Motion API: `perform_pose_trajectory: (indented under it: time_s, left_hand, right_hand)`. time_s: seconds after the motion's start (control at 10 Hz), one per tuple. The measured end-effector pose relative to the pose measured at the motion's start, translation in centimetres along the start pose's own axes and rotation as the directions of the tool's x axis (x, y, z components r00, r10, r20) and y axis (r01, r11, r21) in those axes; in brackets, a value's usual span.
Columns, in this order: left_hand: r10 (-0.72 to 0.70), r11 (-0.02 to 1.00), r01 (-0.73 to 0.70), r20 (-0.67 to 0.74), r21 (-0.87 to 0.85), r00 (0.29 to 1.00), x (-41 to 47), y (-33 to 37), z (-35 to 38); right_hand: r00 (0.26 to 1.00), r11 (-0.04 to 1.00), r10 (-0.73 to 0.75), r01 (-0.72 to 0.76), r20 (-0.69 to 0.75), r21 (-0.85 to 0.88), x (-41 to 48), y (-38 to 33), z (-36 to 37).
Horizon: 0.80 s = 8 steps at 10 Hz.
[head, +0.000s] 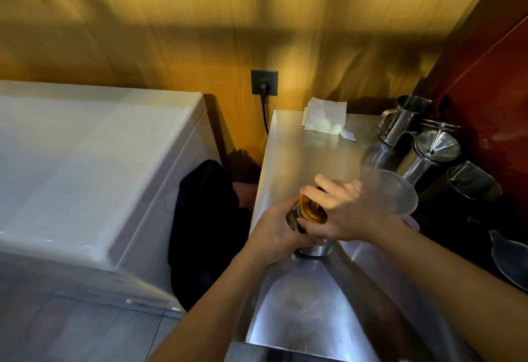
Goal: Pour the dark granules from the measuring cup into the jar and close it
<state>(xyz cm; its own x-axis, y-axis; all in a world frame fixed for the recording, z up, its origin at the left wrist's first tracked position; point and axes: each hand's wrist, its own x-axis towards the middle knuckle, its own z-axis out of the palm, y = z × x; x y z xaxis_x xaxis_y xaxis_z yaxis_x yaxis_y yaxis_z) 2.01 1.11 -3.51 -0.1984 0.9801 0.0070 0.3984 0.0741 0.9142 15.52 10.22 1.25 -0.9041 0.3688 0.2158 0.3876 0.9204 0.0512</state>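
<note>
The jar (315,249) stands on the steel counter (308,156), mostly hidden by both hands. My left hand (277,233) wraps around the jar's side. My right hand (348,208) is closed over the gold lid (313,210), which sits on the jar's mouth. The clear plastic measuring cup (391,190) stands just right of my right hand and looks empty. The image is blurred, so the jar's contents cannot be made out.
Steel jugs (403,121) and a lidded steel pot (428,156) crowd the counter's right side, with a dark container (468,190) nearer me. Folded white paper (325,117) lies at the back. A white chest appliance (85,161) stands at left, dark cloth (205,218) in the gap.
</note>
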Motion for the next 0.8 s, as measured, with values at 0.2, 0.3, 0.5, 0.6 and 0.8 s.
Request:
perform_pose_trajectory:
  time_s: [0.2, 0.3, 0.5, 0.6, 0.8]
  left_hand:
    - [0.014, 0.999, -0.016, -0.08, -0.028, 0.997, -0.4, -0.7, 0.8]
    - [0.011, 1.0, -0.013, -0.098, -0.022, 0.995, -0.6, -0.7, 1.1]
    - [0.007, 1.0, -0.008, -0.131, -0.003, 0.991, -1.2, -0.7, 1.7]
    - [-0.013, 0.999, 0.018, -0.136, 0.039, 0.991, -1.6, -1.5, 1.6]
    - [0.016, 1.0, -0.014, -0.146, 0.021, 0.989, -2.3, 0.3, -0.6]
  right_hand:
    - [0.996, 0.997, 0.081, -0.081, -0.028, 0.008, 0.0, -0.8, 0.0]
    - [0.991, 0.994, 0.112, -0.113, -0.079, -0.01, -0.1, -1.1, -0.1]
    - [0.978, 0.979, 0.188, -0.194, -0.095, -0.064, -0.1, -1.6, 0.0]
    - [0.953, 0.953, 0.302, -0.302, 0.009, -0.019, 0.1, -1.4, -0.2]
    - [0.937, 0.913, 0.339, -0.35, 0.088, 0.208, 0.2, -0.3, -0.9]
